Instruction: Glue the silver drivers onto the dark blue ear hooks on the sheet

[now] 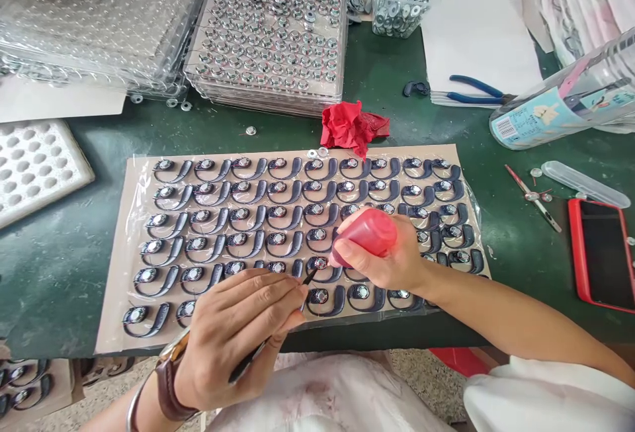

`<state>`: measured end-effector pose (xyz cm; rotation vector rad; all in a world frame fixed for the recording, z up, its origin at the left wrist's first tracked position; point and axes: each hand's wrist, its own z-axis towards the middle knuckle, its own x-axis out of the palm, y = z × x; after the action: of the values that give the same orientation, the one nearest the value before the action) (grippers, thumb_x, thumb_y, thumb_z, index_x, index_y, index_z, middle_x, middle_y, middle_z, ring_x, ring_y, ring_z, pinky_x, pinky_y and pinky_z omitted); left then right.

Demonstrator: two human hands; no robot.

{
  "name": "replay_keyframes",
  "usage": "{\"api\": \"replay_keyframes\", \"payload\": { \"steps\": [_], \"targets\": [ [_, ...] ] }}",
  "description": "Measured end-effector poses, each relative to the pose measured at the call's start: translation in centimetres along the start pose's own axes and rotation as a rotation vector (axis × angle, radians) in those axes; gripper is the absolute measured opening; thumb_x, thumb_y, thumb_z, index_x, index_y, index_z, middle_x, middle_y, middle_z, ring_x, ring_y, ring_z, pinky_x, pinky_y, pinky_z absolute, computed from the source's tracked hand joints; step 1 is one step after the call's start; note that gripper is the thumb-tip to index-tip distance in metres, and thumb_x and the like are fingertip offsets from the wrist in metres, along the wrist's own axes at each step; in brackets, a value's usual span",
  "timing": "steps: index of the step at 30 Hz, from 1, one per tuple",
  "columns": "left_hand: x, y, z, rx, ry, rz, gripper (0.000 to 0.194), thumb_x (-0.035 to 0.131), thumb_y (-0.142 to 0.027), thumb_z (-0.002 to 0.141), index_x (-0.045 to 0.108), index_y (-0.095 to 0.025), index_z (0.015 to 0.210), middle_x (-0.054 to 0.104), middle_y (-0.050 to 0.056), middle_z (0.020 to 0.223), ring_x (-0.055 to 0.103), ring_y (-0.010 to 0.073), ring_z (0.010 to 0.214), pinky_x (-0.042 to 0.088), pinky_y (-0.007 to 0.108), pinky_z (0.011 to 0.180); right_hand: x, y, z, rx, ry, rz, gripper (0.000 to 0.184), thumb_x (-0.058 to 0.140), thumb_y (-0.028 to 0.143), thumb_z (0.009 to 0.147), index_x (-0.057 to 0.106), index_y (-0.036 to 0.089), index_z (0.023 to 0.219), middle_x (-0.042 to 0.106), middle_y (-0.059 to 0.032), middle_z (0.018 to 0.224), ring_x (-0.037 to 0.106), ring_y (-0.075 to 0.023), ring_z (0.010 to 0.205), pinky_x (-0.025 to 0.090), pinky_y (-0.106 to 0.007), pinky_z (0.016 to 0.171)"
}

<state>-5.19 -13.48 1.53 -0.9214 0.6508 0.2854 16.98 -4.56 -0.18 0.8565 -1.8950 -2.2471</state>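
My left hand point(243, 326), with fingers closed, holds slim black tweezers point(248, 360). Their pointed tip touches or nearly touches a small round silver speaker point(320, 263) set in a dark curved plastic ear-hook part. In my right hand point(387, 266) is a soft red squeeze bottle point(372, 233), tilted so its nozzle end points down at the same speaker. Whether the nozzle touches it, I cannot tell. Rows of similar dark ear-hook parts point(241, 217) lie on a film-covered tan board point(122, 247). My hands cover some of the parts.
A stacked clear tray point(342, 81) of silver discs stands behind the board, beside a crumpled red cloth point(347, 124). Further right are a box of metal parts point(401, 2), blue-handled pliers point(476, 88), a plastic jar point(555, 101) and a red-cased phone point(602, 253). A white foam tray point(40, 161) lies left.
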Motion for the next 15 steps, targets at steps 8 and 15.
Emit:
{"api": "replay_keyframes", "payload": {
  "steps": [8,15],
  "targets": [
    [0.0,0.8,0.0,-0.131,-0.059,-0.102,0.022,0.057,0.001,0.085,0.068,-0.010,0.101,0.075,0.006,0.091,0.071,0.0139,0.084,0.058,0.027,0.076,0.5,-0.7,-0.4,-0.167,0.015,0.015,0.010,0.077,0.030,0.080,0.069,0.024,0.084,0.074,0.0007,0.077,0.070,-0.0149,0.067,0.055,-0.026,0.058],
    [0.2,0.7,-0.5,-0.065,-0.036,-0.070,0.021,0.061,0.001,0.083,0.068,-0.009,0.100,0.076,0.007,0.091,0.072,0.0157,0.086,0.058,0.028,0.078,-3.3,2.0,0.2,0.191,0.269,0.292,0.015,0.077,0.026,0.081,0.070,0.020,0.093,0.074,-0.0008,0.075,0.070,-0.0151,0.063,0.055,-0.024,0.054]
  ]
}}
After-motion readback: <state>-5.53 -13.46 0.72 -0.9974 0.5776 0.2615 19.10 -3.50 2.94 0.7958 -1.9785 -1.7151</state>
